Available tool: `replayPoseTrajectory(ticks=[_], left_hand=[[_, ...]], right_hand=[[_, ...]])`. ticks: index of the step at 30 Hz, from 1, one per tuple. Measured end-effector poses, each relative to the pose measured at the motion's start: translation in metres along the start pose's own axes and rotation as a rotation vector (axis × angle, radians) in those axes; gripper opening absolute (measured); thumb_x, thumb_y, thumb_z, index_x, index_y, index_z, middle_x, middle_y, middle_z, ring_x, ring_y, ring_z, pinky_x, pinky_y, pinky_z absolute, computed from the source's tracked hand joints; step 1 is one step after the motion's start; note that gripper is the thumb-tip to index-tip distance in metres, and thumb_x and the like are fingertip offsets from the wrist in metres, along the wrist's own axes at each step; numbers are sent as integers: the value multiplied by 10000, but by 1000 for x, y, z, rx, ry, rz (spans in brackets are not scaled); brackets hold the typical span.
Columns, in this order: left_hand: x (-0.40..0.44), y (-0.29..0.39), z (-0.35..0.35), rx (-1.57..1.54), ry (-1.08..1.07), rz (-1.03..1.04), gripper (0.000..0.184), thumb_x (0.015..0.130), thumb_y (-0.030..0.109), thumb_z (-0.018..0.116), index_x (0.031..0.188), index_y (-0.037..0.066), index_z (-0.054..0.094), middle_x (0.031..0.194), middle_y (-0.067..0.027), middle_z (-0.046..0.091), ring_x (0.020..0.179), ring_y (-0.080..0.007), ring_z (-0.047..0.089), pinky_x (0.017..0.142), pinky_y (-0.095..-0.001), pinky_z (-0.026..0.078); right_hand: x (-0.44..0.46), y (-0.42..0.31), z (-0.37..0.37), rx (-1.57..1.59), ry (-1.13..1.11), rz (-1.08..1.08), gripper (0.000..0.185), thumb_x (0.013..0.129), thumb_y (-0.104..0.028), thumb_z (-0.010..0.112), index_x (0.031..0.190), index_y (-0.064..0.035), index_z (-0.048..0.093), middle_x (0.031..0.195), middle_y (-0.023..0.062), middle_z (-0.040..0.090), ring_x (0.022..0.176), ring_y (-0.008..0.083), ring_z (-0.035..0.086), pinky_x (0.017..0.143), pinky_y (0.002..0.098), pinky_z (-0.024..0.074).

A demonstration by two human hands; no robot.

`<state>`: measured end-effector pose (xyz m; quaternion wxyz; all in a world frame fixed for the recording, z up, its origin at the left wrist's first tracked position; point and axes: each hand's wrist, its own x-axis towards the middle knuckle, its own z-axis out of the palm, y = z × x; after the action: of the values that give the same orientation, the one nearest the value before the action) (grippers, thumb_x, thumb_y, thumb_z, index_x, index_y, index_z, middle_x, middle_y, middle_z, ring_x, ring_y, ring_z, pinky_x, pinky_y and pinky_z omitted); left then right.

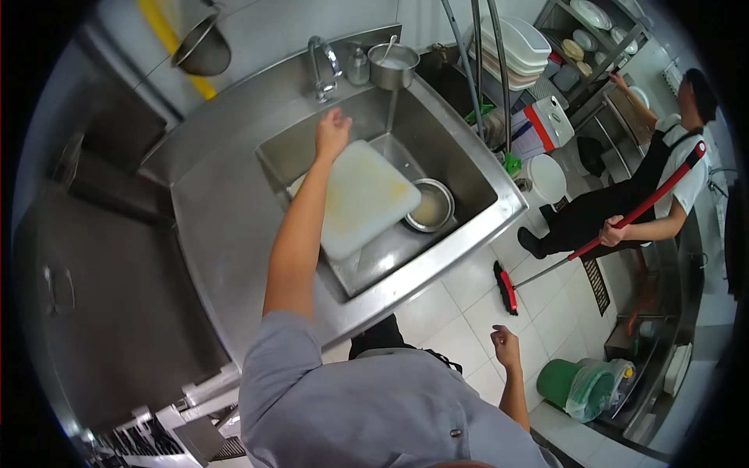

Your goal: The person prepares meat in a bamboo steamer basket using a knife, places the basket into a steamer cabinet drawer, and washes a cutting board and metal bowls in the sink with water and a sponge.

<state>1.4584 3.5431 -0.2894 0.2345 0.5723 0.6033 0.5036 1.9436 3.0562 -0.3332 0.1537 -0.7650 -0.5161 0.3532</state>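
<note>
My left hand (334, 132) reaches over the sink, just below and apart from the curved faucet (320, 66). Its fingers are slightly bent, with nothing seen in them. Under that forearm a large white cutting board (363, 199) with yellowish stains lies tilted in the sink basin (460, 168). Beside the board sits a round metal bowl (431, 206) with cloudy liquid. My right hand (505, 345) hangs out to the side above the tiled floor, fingers loosely curved and apart, touching nothing.
A metal pot (394, 69) and a soap bottle (357, 65) stand on the sink's back ledge. At the right, another person (624, 187) holds a red-handled broom (640, 204). Stacked white trays (515, 47), a white bucket (546, 179) and a green bin (573, 388) stand nearby.
</note>
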Motion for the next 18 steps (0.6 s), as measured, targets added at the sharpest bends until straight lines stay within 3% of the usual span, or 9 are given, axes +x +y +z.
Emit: replayPoseTrajectory(ticks=[3, 5, 8, 10, 14, 15, 16, 17, 18], left_hand=[[99, -29, 37, 80, 131, 24, 487, 801, 240, 695, 1219, 23, 569, 1202, -182, 603, 1119, -289, 583, 948, -388, 448], [146, -59, 59, 106, 245, -102, 572, 788, 243, 702, 1292, 44, 522, 1233, -170, 591, 1179, -334, 537, 980, -403, 424], [146, -81, 72, 26, 215, -91, 612, 782, 256, 702, 1321, 47, 500, 1274, -165, 571, 1190, -361, 525, 998, -404, 417], [133, -82, 70, 322, 244, 155, 568, 800, 232, 672, 1320, 74, 507, 1309, -134, 560, 1178, -332, 539, 988, -408, 433], [95, -76, 46, 507, 100, 228, 512, 823, 209, 633, 1314, 112, 525, 1327, -105, 551, 1165, -295, 550, 962, -408, 460], [88, -76, 39, 627, 30, 371, 491, 830, 195, 619, 1309, 128, 534, 1322, -95, 557, 1124, -290, 575, 925, -415, 481], [83, -74, 33, 749, -46, 509, 471, 838, 182, 604, 1304, 144, 544, 1317, -85, 562, 1082, -286, 600, 889, -422, 503], [80, -70, 30, 784, -37, 472, 471, 838, 182, 604, 1304, 144, 544, 1317, -85, 562, 1082, -286, 600, 889, -422, 503], [86, -64, 32, 803, -52, 443, 448, 846, 185, 602, 1287, 128, 553, 1317, -98, 559, 1061, -277, 612, 866, -410, 513]], right_hand=[[26, -68, -35, 51, 65, -37, 264, 867, -29, 575, 1118, 49, 603, 826, 114, 686, 730, 134, 636, 668, 269, 505], [44, -104, -56, 165, 80, 23, 250, 898, -62, 573, 1125, 37, 609, 867, 120, 691, 764, 153, 650, 689, 277, 517], [83, -153, -73, 284, 91, 3, 241, 922, -101, 584, 1121, 29, 616, 885, 106, 694, 760, 157, 650, 680, 281, 517], [130, -181, -71, 286, 71, -8, 231, 926, -117, 595, 1103, 30, 619, 885, 95, 689, 765, 140, 638, 690, 270, 511], [248, -246, -50, 406, -182, -258, 202, 930, -124, 598, 1066, 24, 625, 841, 62, 670, 761, 104, 601, 691, 250, 487], [283, -272, -41, 388, -275, -323, 155, 931, -101, 582, 1006, 23, 639, 800, 47, 654, 733, 100, 587, 671, 247, 478], [323, -289, -25, 202, -303, -478, 135, 928, -94, 571, 939, 18, 646, 759, 65, 638, 723, 104, 588, 659, 259, 476], [346, -338, -23, 144, -316, -619, 125, 904, -89, 579, 902, 20, 640, 728, 108, 621, 708, 112, 591, 647, 284, 477], [369, -376, -13, 175, -351, -738, 157, 861, -116, 570, 916, 12, 641, 823, 213, 636, 703, 305, 640, 605, 370, 468]])
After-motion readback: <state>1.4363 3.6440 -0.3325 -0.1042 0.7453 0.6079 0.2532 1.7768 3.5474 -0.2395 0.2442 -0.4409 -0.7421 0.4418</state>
